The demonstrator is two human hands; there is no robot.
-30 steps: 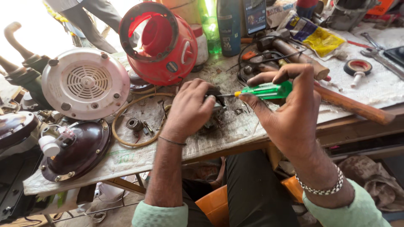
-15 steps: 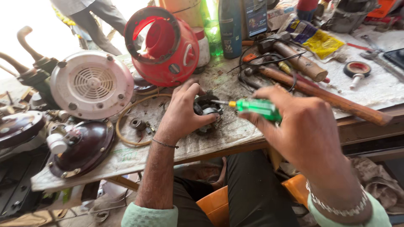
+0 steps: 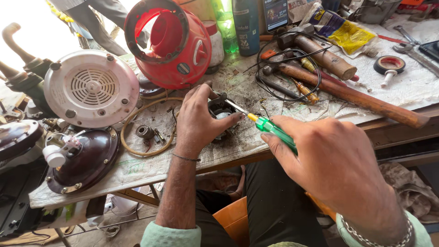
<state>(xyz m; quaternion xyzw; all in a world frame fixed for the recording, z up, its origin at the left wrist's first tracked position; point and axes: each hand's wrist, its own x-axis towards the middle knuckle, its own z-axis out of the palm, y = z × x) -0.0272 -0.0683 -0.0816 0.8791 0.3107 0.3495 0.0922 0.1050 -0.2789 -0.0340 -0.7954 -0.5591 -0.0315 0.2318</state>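
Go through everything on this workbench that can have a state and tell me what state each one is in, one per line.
left hand: clamped over the small dark motor part
right hand: gripping the green screwdriver, tip in the part
red housing: open, tipped on its side
white grille cover: detached, lying flat
dark round cover: detached, lying flat
hammer: lying unused
tape roll: lying flat

Head-worn camera looks steeply down, close over the workbench (image 3: 137,171).

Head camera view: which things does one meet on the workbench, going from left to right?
Dark brown round cover → white round vented fan housing → red plastic housing → left hand → green-handled screwdriver → right hand → black tape roll.
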